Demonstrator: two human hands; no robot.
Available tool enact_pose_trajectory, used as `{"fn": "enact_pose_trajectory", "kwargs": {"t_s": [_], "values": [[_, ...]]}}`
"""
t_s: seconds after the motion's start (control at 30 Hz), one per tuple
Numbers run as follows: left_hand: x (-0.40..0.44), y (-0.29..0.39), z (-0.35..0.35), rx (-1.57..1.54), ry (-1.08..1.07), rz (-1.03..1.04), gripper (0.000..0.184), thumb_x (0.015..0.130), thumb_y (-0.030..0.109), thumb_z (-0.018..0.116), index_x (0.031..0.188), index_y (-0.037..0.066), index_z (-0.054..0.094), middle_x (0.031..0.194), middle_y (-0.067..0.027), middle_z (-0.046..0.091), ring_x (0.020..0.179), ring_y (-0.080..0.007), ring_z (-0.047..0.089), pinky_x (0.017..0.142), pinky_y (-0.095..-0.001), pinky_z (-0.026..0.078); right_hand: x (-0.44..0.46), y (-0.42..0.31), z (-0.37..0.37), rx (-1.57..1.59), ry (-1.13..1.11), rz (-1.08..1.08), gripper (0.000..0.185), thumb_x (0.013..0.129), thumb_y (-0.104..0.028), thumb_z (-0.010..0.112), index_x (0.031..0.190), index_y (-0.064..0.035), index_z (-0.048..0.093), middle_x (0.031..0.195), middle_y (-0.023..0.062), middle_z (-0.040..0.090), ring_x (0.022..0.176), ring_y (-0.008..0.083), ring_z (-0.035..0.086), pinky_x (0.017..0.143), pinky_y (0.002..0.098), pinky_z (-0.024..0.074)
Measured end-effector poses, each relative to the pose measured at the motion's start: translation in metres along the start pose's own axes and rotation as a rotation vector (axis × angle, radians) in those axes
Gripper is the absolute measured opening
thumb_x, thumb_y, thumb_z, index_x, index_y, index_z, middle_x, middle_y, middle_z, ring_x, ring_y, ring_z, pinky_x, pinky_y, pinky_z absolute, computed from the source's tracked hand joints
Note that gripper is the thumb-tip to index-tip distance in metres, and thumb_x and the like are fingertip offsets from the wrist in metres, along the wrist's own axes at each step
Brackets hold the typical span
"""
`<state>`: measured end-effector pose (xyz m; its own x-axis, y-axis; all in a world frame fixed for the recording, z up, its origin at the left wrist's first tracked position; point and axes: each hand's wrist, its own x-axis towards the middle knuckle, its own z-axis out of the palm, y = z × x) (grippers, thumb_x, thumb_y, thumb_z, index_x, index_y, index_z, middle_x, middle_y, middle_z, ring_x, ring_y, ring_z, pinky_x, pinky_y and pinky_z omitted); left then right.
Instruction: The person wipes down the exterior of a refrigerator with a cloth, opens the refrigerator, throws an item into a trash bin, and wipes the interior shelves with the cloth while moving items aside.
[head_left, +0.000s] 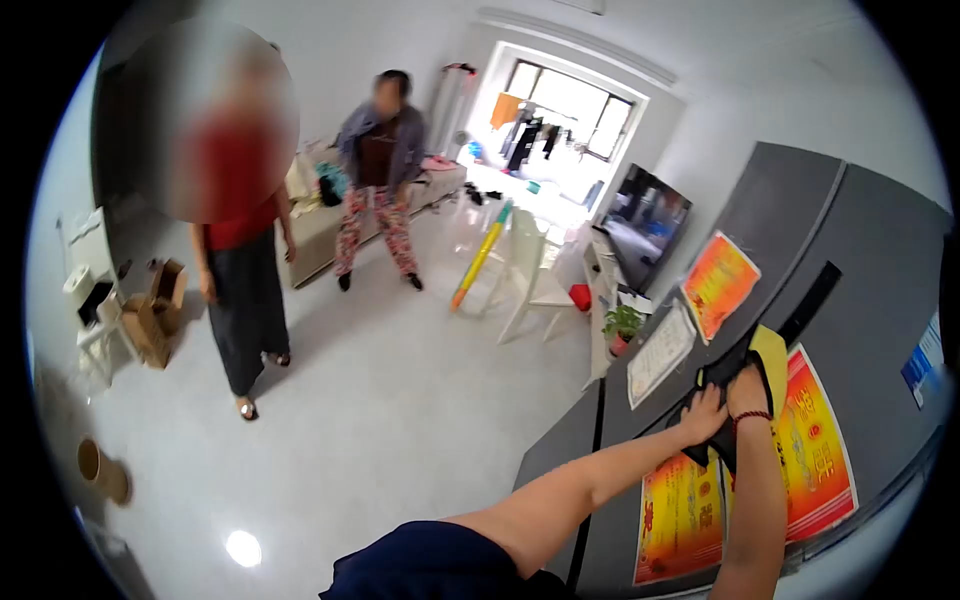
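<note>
My right hand (748,390), with a dark red bead bracelet at its wrist, is at a soft-looking black-and-yellow item (770,358) in front of the fridge door. The fingers are partly hidden by that item, and its exact kind is unclear. Close beside it, my left hand (704,414) bends its fingers over a black part of the same item. Behind both hands stands the dark grey fridge (880,260). Red-and-yellow certificates (820,450) are on its door, partly covered by my arms. Higher up are an orange sheet (720,283) and a whitish certificate (660,355).
Two people, one in a red top (238,180) and one in patterned trousers (375,225), stand across the room. A white chair (533,285), a potted plant (622,322) and a TV (645,225) are beyond the fridge. Cardboard boxes (150,325) and a bin (103,472) are left.
</note>
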<state>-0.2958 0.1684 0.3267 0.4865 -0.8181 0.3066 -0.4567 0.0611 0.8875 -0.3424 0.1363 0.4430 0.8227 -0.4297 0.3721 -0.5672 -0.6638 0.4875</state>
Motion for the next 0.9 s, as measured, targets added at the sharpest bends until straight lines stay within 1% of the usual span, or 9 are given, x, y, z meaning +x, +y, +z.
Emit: {"fn": "enact_pose_trajectory", "kwargs": {"t_s": [0.07,0.1,0.17,0.33,0.53,0.6,0.73,0.8,0.9], "values": [[0.009,-0.007,-0.002,-0.002,0.091,0.034,0.064,0.091,0.047,0.047,0.136,0.003,0.037,0.139,-0.0255,0.040,0.129,-0.0412,0.038,0.102,-0.0627,0.030,0.015,0.020,0.048,0.078,0.262,-0.235,0.041,0.091,-0.020,0.043,0.125,0.0009,0.056,0.129,0.0219,0.054,0.127,0.0298,0.047,0.110,0.0380,0.0314],[0.013,0.000,-0.010,-0.009,0.049,-0.015,0.063,0.089,0.043,0.052,0.132,-0.001,0.039,0.131,-0.0278,0.046,0.125,-0.0429,0.042,0.100,-0.0625,0.032,0.004,0.002,0.009,0.041,0.038,-0.068,0.045,0.091,-0.023,0.041,0.126,-0.0001,0.056,0.134,0.0212,0.052,0.131,0.0308,0.043,0.114,0.0415,0.0246],[0.038,-0.018,0.006,0.171,0.155,0.134,0.067,0.085,0.038,0.056,0.131,-0.007,0.040,0.127,-0.0269,0.048,0.121,-0.0421,0.044,0.101,-0.0618,0.031,-0.009,-0.008,-0.010,-0.285,0.183,0.054,0.040,0.086,-0.027,0.046,0.113,-0.0051,0.066,0.120,0.0188,0.061,0.115,0.0318,0.055,0.106,0.0416,0.0341],[0.053,0.010,-0.035,0.229,0.253,0.608,0.055,0.089,0.030,0.048,0.134,-0.002,0.044,0.131,-0.0173,0.044,0.128,-0.0384,0.033,0.109,-0.0610,0.016,0.019,0.008,0.002,0.021,0.426,0.115,0.036,0.092,-0.021,0.046,0.103,0.0066,0.065,0.103,0.0226,0.063,0.104,0.0345,0.056,0.100,0.0417,0.0374],[0.129,0.057,-0.071,0.213,0.413,0.939,0.055,0.091,0.036,0.049,0.127,-0.005,0.048,0.122,-0.0256,0.050,0.122,-0.0434,0.038,0.108,-0.0617,0.017,0.045,0.017,-0.089,-0.244,0.250,0.320,0.042,0.094,-0.029,0.044,0.107,0.0058,0.064,0.109,0.0268,0.061,0.110,0.0383,0.055,0.103,0.0437,0.0360],[0.164,0.088,-0.082,0.192,0.522,1.027,0.059,0.091,0.041,0.050,0.126,-0.007,0.048,0.126,-0.0274,0.048,0.123,-0.0436,0.038,0.108,-0.0620,0.016,0.057,0.031,-0.118,-0.208,0.528,0.425,0.046,0.095,-0.031,0.043,0.103,0.0093,0.064,0.113,0.0299,0.059,0.112,0.0405,0.053,0.103,0.0444,0.0362],[0.182,0.156,-0.123,-0.013,0.475,1.158,0.070,0.092,0.049,0.047,0.134,-0.006,0.040,0.141,-0.0284,0.037,0.132,-0.0442,0.030,0.109,-0.0607,0.015,0.057,0.051,-0.168,-0.301,0.625,0.577,0.076,0.095,-0.041,0.047,0.151,-0.0082,0.007,0.091,0.0293,0.064,0.083,0.0406,0.062,0.085,0.0438,0.0460],[0.199,0.159,-0.119,-0.025,0.538,1.214,0.074,0.090,0.054,0.047,0.136,-0.004,0.042,0.143,-0.0252,0.036,0.129,-0.0426,0.033,0.108,-0.0627,0.014,0.058,0.038,-0.164,-0.339,0.612,0.688,0.074,0.092,-0.038,0.052,0.150,-0.0088,0.018,0.138,0.0219,0.046,0.115,0.0416,0.052,0.097,0.0471,0.0410],[0.205,0.141,-0.122,0.100,0.444,1.270,0.067,0.088,0.048,0.050,0.131,-0.003,0.047,0.135,-0.0212,0.044,0.126,-0.0391,0.037,0.109,-0.0623,0.013,0.063,0.023,-0.132,-0.470,0.722,0.638,0.070,0.091,-0.033,0.052,0.149,-0.0060,0.023,0.148,0.0192,0.035,0.131,0.0371,0.040,0.103,0.0459,0.0368]]}}
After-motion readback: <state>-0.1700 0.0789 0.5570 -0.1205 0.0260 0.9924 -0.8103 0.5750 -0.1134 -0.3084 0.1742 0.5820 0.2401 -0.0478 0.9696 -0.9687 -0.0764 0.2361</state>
